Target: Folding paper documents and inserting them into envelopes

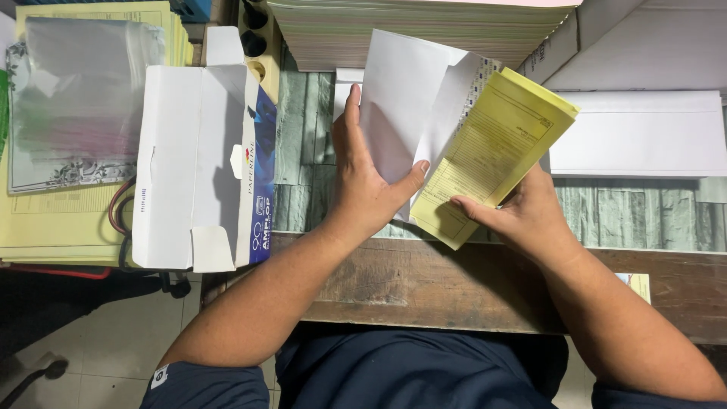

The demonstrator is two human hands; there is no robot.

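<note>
Nearest the camera: dark blue shirt, both forearms reaching forward over the worn wooden table edge [424,284].

Left hand [362,182]: fingers extended upward and flat along the back of a white envelope [401,106], thumb pressed across its front lower corner. Grip is a loose pinch, hand mostly open, envelope standing tilted with its flap side toward the right.

Right hand [530,216]: curled closed around the lower edge of a folded yellow form [492,148], thumb on top near the bottom corner, fingers hidden beneath. The form slants up and to the right; its left edge sits against or just inside the envelope's open side, where a patterned lining shows. Whether any of it is actually inside cannot be told.

The two hands are close together but not touching, the paper bridging them.

Left of the hands: an opened white and blue envelope box [201,163], lid flaps up, resting on a stack of yellow sheets [53,220] with a clear plastic sleeve [83,91] on top.

Right, farther back: a flat pile of white envelopes [640,132] on the grey-green plank surface [303,144].

Farthest: a thick ream of pale multi-coloured paper [409,30] along the top edge.
</note>
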